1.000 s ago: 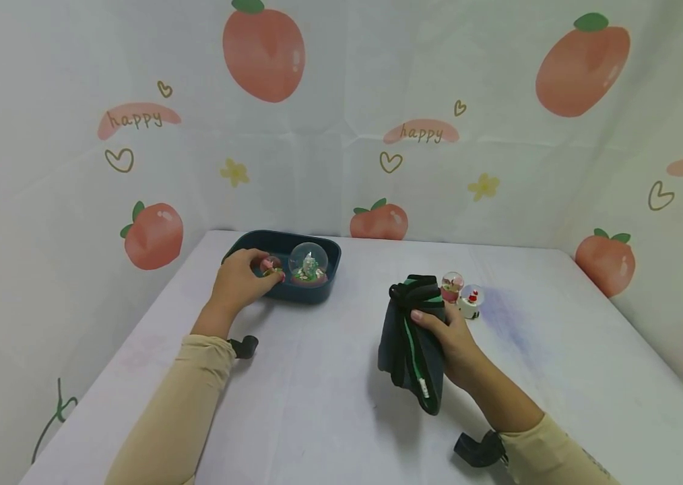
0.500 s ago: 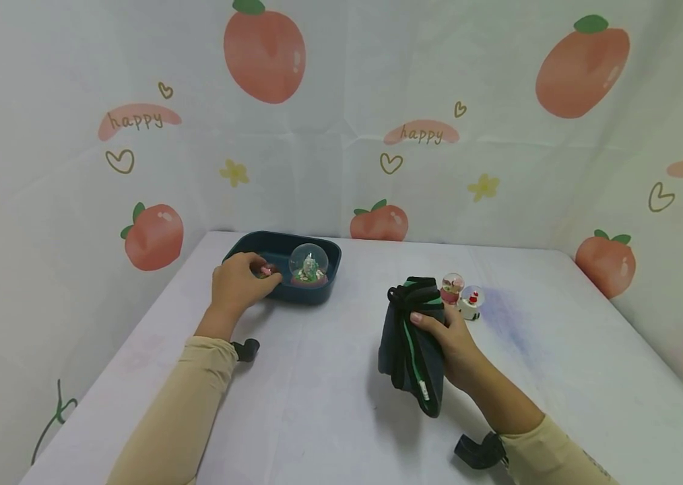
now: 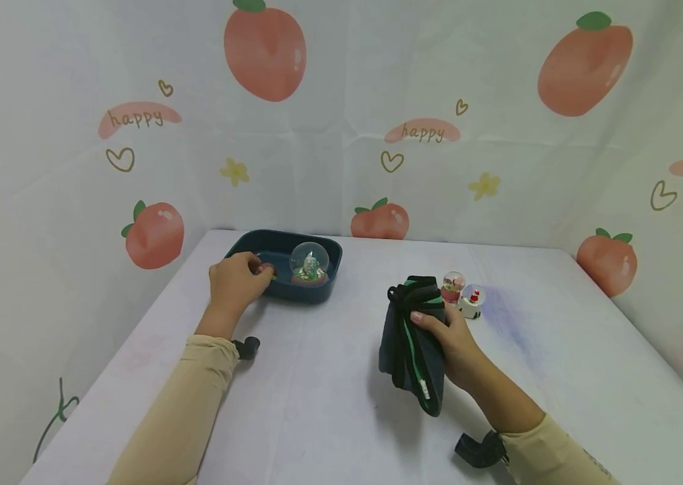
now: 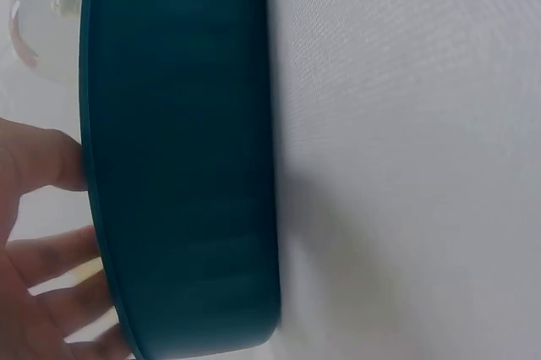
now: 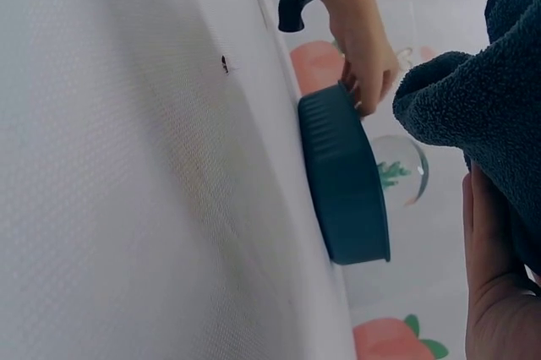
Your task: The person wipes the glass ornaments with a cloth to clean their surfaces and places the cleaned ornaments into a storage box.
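Note:
My left hand reaches over the near left rim of a dark teal tray. Its thumb and fingers hold a small pinkish snow globe, mostly covered by the hand. A larger snow globe stands at the right end of the tray. In the left wrist view, the fingers pass behind the tray's wall. My right hand grips a dark folded cloth pouch with black edging and a green-lined zip, raised over the table. Its fuzzy fabric fills the upper right of the right wrist view.
Just beyond the right hand, two small snow globes stand together, one with a pink base and one with a white base. A peach-printed curtain hangs behind the white table.
The left hand has drawn slightly left with the small snow globe, which now sits lower and farther from the large one. The right hand and the pouch have hardly moved.

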`<state>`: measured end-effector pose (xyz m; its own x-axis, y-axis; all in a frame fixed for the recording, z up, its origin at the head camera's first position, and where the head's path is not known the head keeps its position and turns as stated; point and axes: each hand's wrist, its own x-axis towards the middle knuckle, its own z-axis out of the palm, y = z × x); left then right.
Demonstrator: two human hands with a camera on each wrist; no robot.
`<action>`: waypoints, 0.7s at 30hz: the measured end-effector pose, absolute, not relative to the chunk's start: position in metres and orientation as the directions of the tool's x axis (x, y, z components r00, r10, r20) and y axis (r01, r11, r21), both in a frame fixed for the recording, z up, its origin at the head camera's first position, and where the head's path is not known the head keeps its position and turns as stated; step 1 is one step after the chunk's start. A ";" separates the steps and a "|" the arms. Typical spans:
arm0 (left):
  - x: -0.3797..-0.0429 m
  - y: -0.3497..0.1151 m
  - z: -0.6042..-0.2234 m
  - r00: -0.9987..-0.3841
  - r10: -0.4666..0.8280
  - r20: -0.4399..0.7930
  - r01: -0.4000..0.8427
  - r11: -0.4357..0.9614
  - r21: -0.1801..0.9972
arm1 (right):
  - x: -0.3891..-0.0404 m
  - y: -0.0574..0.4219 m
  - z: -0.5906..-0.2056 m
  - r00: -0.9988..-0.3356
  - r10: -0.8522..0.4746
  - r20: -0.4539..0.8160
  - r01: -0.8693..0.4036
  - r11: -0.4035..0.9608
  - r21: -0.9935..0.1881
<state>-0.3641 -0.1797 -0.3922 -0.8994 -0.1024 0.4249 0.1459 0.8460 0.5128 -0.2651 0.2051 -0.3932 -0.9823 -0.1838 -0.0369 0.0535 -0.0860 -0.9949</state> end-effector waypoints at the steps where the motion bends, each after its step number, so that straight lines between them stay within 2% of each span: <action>1: -0.364 -0.180 -0.392 -0.903 -0.100 0.419 0.143 0.848 0.511 | -0.265 0.205 -0.393 -0.983 -0.182 -0.038 0.054 -0.085 -0.995; 13: -0.362 -0.180 -0.387 -0.931 -0.091 0.353 0.123 0.833 0.539 | -0.266 0.205 -0.393 -0.982 -0.179 -0.061 0.074 -0.062 -0.995; 21: -0.363 -0.180 -0.382 -0.915 -0.095 0.392 0.151 0.821 0.551 | -0.265 0.205 -0.392 -0.981 -0.182 -0.065 0.078 -0.067 -0.995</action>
